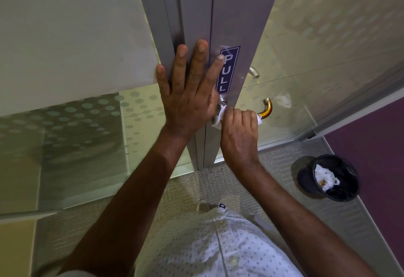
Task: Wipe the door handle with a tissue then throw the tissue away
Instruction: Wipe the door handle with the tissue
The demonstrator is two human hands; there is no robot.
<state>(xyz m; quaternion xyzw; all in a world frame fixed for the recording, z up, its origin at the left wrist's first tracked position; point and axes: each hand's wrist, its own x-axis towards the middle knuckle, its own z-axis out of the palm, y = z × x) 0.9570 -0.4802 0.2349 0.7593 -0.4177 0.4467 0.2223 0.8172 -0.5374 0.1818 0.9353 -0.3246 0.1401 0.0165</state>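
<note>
A grey door (231, 14) with a blue PULL sticker (226, 69) stands in front of me. Its metal lever handle (267, 106) sticks out to the right, and only its curved end and its base show. My right hand (239, 133) is wrapped around the handle's bar with a white tissue (218, 119) between palm and metal. My left hand (190, 93) lies flat on the door frame, fingers spread, holding nothing.
A black waste bin (329, 177) with crumpled tissues inside stands on the grey carpet at the lower right. Glass panels with dotted film flank the door on both sides. A second handle (253, 72) shows behind the glass.
</note>
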